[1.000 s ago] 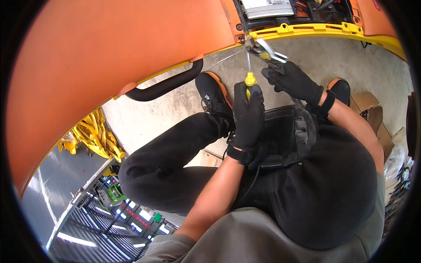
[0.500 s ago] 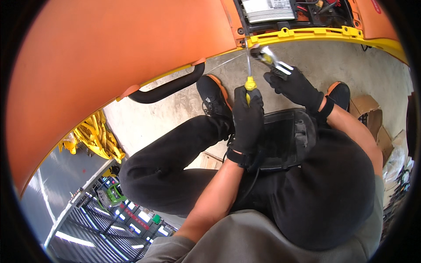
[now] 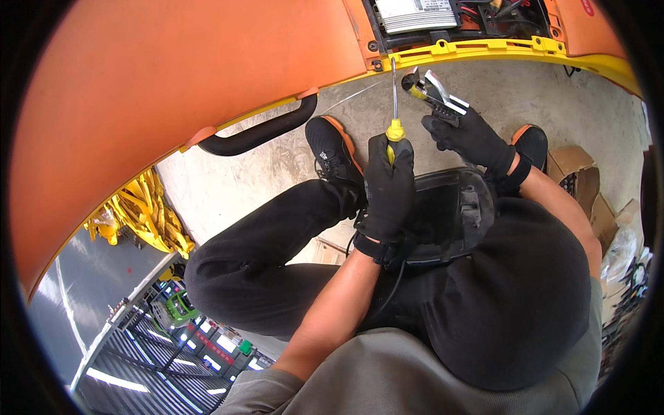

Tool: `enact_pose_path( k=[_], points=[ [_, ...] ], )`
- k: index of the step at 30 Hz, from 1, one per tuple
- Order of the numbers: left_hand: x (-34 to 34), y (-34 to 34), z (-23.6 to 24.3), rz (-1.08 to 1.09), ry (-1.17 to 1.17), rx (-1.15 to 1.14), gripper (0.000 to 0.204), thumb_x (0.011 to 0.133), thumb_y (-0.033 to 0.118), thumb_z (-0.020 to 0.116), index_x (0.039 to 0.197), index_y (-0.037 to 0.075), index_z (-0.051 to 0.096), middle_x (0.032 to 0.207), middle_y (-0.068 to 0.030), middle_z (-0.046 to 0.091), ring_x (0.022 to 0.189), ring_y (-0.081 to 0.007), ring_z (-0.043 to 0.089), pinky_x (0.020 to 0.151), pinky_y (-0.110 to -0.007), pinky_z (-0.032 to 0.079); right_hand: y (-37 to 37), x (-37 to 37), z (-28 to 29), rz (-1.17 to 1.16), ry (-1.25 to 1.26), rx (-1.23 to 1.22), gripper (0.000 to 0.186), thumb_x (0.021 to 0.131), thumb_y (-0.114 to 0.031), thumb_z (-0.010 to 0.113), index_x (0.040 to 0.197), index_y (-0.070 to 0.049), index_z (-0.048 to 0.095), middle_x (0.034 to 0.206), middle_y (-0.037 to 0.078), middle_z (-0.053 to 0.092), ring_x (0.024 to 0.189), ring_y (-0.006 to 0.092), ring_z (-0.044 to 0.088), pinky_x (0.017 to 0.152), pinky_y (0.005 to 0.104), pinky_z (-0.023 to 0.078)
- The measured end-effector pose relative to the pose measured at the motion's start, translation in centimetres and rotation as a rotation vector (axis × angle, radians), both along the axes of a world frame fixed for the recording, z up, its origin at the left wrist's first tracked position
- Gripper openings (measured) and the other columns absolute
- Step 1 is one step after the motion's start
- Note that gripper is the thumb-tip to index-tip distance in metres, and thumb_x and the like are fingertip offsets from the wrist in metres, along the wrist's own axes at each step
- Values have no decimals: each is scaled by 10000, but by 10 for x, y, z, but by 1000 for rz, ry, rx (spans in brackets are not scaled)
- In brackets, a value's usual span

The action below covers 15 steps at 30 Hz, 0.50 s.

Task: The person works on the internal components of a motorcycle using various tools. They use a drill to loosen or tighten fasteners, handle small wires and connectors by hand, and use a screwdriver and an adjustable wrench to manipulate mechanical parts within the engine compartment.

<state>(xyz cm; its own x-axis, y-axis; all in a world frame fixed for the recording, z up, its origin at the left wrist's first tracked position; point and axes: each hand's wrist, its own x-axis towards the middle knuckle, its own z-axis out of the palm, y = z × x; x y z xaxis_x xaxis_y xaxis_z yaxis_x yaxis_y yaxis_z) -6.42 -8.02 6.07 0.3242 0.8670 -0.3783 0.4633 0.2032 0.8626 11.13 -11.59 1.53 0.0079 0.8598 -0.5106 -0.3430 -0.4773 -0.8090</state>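
Observation:
My left hand [image 3: 389, 187], in a black glove, is closed round the yellow-and-black handle of a screwdriver [image 3: 395, 129]. The shaft points away from me, and its tip overlaps the yellow edge trim [image 3: 484, 52] of an orange body panel [image 3: 207, 62]; whether it touches cannot be seen. Gloved as well, my right hand [image 3: 472, 138] grips a black-and-silver object with a yellow part [image 3: 437, 93], its kind unclear. It is held to the right of the screwdriver, apart from it. Across my lap lies a black plastic shell [image 3: 443, 214], partly behind my left hand.
Beyond the trim, an open bay holds a silver finned box [image 3: 417, 15] and wiring. A black grab handle [image 3: 263, 131] juts from the panel. Yellow parts [image 3: 149, 214] are heaped at left. A cardboard box [image 3: 573, 169] stands on the concrete floor at right, beside clear plastic.
The object in my right hand has turned and shows more silver. The screwdriver tip now appears lower, at the yellow trim, and the view has shifted slightly.

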Motion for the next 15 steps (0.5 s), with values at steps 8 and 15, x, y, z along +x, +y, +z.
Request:
enact_pose_path(
  k=[8,15],
  points=[
    [-6,-2,-6,14,55,18,114,966,148,524,938,55,465,687,20,452,557,-36,425,491,-199,363,-3,0,-5,16,-33,-6,311,908,-327,643,880,-23,581,686,1,552,590,71,524,568,248,462],
    [-12,-1,4,30,202,32,214,903,183,601,1000,4,536,741,-130,561,658,-223,554,610,-358,437,-2,-2,-6,55,-148,49,306,910,-312,629,885,-8,605,614,53,536,572,112,519,557,297,437]
  ],
)
